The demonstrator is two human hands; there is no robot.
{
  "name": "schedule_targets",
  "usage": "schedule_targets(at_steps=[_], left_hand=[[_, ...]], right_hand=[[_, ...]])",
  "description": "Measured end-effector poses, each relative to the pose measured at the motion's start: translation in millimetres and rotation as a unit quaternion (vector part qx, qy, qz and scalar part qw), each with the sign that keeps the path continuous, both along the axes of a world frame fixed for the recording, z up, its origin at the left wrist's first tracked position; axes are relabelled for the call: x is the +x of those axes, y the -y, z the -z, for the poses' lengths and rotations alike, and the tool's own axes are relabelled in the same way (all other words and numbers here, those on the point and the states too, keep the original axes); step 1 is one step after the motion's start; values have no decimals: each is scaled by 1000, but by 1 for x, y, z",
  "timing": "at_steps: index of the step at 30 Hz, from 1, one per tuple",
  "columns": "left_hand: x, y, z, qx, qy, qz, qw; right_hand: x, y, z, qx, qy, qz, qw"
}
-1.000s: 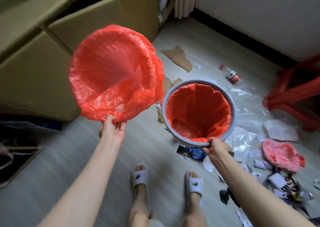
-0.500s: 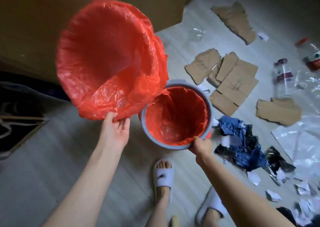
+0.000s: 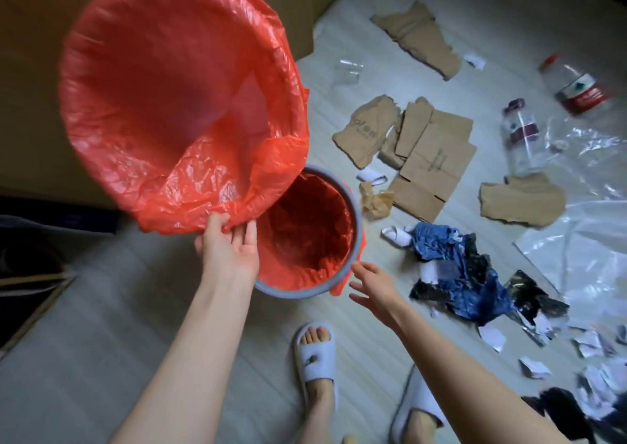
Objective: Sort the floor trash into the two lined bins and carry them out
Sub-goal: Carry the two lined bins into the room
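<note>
While held up by its near rim, tilted with mouth toward the camera: large bin (image 3: 163,80), fully wrapped in a red liner, in front of a big cardboard box (image 3: 30,70) at upper left. Below and right of it, standing on the pale floor (image 3: 135,325): smaller grey bin (image 3: 353,226), also lined in red, its far edge partly covered by the raised bin's hanging plastic. Spread over the right side: sheets of clear plastic film (image 3: 583,240). Flat in the middle of the floor: torn brown cardboard pieces (image 3: 431,158), with another strip (image 3: 417,36) farther up and one chunk (image 3: 522,202) to the right. Just right of the grey bin: crumpled dark blue wrappers (image 3: 451,267) mixed with black and silver scraps. Near the upper right edge: two clear plastic bottles, one red-labelled (image 3: 576,87) and one with a dark label (image 3: 519,128). Beside the grey bin's right rim: crumpled tan paper ball (image 3: 376,202). Scattered at lower right: small white paper scraps (image 3: 529,365). At the bottom: feet in pale slippers (image 3: 315,352). Gripping the red liner at the raised bin's lower rim, thumb on the outside and fingers tucked beneath: left hand (image 3: 227,250). Hovering just beside the grey bin's near rim, fingers spread and holding nothing, not touching the bin: right hand (image 3: 373,284).
</note>
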State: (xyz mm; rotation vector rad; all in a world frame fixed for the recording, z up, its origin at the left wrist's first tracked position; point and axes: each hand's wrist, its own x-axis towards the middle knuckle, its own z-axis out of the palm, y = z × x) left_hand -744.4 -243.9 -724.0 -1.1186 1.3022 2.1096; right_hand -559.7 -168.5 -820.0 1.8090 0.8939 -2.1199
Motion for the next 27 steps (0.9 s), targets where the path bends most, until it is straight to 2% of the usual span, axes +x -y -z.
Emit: schedule_targets(at_steps=[2, 7, 11, 14, 17, 21, 27], left_hand=[[9, -15, -15, 5, 3, 17, 1000], [39, -58, -55, -16, -29, 84, 996], [77, -81, -79, -43, -58, 190, 979], [117, -97, -100, -76, -86, 282, 953], [170, -112, -112, -103, -85, 365, 921], [238, -132, -105, -111, -92, 446, 883], [346, -150, -64, -181, -143, 558, 797]], right_hand=[[4, -20, -31, 34, -3, 16, 999], [2, -86, -112, 116, -99, 151, 977], [16, -132, -170, 245, -129, 175, 945], [51, -154, -202, 418, -42, 106, 901], [113, -167, -217, 507, 62, 92, 855], [213, -179, -210, 490, 153, 122, 850], [372, -181, -173, 476, 231, 115, 841]])
